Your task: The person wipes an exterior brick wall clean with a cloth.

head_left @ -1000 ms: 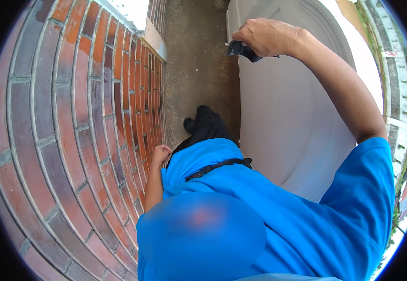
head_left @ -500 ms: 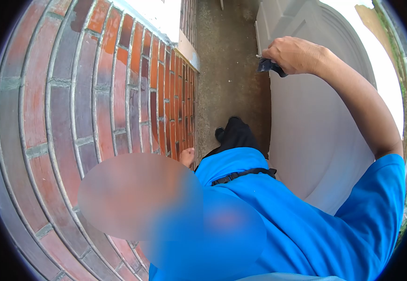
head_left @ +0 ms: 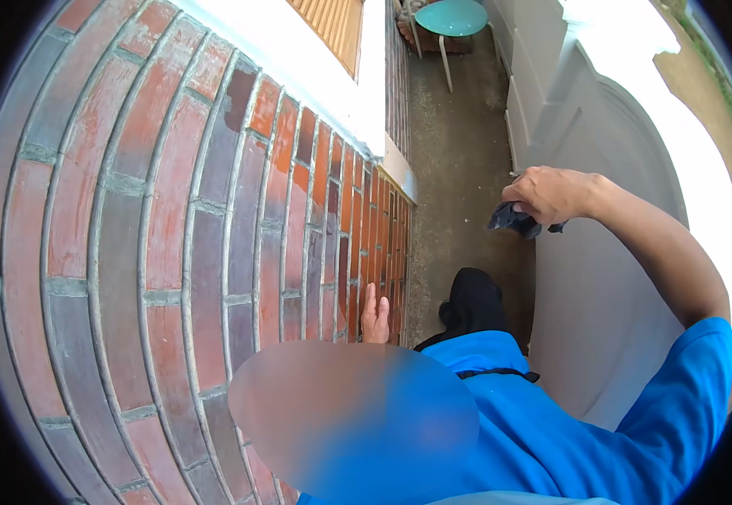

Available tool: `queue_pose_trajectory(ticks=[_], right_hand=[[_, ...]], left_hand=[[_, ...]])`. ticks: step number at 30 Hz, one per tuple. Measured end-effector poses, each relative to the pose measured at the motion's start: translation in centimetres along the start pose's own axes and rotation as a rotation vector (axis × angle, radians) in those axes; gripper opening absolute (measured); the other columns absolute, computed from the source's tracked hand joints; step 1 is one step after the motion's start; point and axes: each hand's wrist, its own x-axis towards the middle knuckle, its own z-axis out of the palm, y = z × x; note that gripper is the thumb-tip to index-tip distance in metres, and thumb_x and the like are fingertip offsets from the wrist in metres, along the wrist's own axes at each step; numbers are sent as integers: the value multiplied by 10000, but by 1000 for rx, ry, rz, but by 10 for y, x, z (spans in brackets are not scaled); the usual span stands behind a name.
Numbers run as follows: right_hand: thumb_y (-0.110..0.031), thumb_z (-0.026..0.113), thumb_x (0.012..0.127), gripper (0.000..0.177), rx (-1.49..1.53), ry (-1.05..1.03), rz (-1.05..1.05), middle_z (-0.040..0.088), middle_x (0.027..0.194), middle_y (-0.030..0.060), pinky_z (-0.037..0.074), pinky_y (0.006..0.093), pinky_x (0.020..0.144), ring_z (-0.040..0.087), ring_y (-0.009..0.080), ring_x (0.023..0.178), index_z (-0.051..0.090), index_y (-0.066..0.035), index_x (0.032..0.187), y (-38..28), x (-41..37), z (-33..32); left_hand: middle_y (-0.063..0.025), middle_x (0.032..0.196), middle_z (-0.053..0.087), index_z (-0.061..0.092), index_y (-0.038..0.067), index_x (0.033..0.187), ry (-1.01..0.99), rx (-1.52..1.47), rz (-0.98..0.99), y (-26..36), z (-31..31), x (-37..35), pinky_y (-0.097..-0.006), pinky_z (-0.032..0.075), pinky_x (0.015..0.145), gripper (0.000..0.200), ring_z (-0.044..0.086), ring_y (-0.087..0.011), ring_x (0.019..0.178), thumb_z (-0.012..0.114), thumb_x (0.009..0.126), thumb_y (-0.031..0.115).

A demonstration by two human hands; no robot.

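Observation:
My right hand (head_left: 555,194) is closed on a crumpled dark cloth (head_left: 513,221) whose folds hang below the fingers. It is held out beside the pale grey panelled wall (head_left: 602,278) on the right, above the walkway. On the other side, my left hand (head_left: 374,316) has its fingers stretched out close along the red and grey brick wall (head_left: 164,261). A blurred patch covers most of that arm.
A narrow concrete floor (head_left: 450,143) runs between the two walls. At its far end stands a round teal-topped stool or small table (head_left: 452,17) with pale legs. Wooden slats (head_left: 332,29) sit in the white wall section above the bricks.
The view has shifted, bringing the teal-topped piece and the slats into sight. My left hand's fingers, curled before, are now extended. The dark cloth stays in my right hand, lower in view.

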Motion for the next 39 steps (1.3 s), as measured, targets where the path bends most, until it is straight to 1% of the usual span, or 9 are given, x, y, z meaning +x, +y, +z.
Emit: queue_pose_trajectory(ticks=[5, 8, 12, 16, 20, 24, 29, 34, 39], right_hand=[[-94, 549, 945, 182, 395, 94, -69, 663, 869, 200, 500, 424, 775, 646, 366, 842, 620, -1, 1084, -6, 10, 6], [-138, 484, 1036, 215, 864, 38, 173, 684, 947, 83, 506, 351, 826, 634, 172, 907, 623, -9, 1137, -8, 22, 38], [-147, 437, 1071, 244, 1368, 20, 334, 674, 971, 28, 508, 316, 860, 600, 102, 893, 645, -37, 1135, -10, 66, 87], [-180, 410, 1085, 255, 1607, 264, -42, 655, 1036, 33, 531, 307, 841, 625, 105, 895, 585, -44, 1212, -58, 144, 36], [-256, 417, 1084, 372, 1503, 662, -573, 633, 1100, 37, 517, 313, 928, 622, 117, 989, 500, -33, 1370, -111, 193, -65], [-349, 418, 1059, 531, 575, 1255, -944, 515, 1387, 228, 401, 435, 1071, 509, 345, 1298, 415, -29, 1483, -149, 272, -140], [-444, 389, 1013, 648, 459, 1313, -844, 320, 1509, 324, 197, 600, 1163, 275, 521, 1420, 391, 19, 1466, -155, 369, -86], [-548, 371, 992, 666, 370, 1143, -914, 395, 1498, 252, -38, 601, 1202, 236, 439, 1472, 544, -12, 1346, -126, 370, -15], [-593, 398, 982, 679, 180, 1316, -1236, 507, 1427, 180, -63, 600, 1210, 347, 364, 1436, 620, -16, 1265, -152, 369, -185]], left_hand=[[-217, 1631, 178, 158, -42, 1559, 225, -108, 396, 119, -40, -5, -471, 166, 1216, 777, 176, -341, 1513, 481, 1016, 409], [-287, 1609, 152, 86, -76, 1548, 525, 27, 708, 178, -72, -15, -496, 182, 1216, 855, 173, -425, 1498, 504, 994, 424], [-251, 1612, 181, 123, -21, 1561, 974, 282, 1073, 221, -136, -25, -525, 169, 1220, 780, 164, -365, 1515, 447, 982, 389], [-251, 1609, 184, 162, -14, 1555, 1320, 601, 1078, 255, -193, -54, -520, 183, 1224, 664, 168, -368, 1512, 412, 994, 238], [-241, 1598, 223, 217, -27, 1537, 1454, 753, 949, 263, -203, -61, -527, 181, 1224, 629, 193, -376, 1503, 457, 983, 150], [-238, 1585, 272, 291, -42, 1512, 1473, 959, 810, 268, -209, -52, -556, 187, 1216, 612, 240, -400, 1483, 519, 968, 123], [-232, 1562, 333, 378, -43, 1478, 1506, 1205, 629, 262, -216, -51, -599, 163, 1201, 577, 240, -410, 1480, 543, 971, 177], [-225, 1546, 377, 416, -22, 1472, 1536, 1387, 543, 257, -219, -36, -604, 138, 1190, 562, 253, -414, 1476, 527, 992, 249], [-216, 1526, 418, 470, -5, 1447, 1593, 1514, 410, 254, -219, -31, -595, 128, 1187, 539, 263, -421, 1473, 522, 1004, 297]])
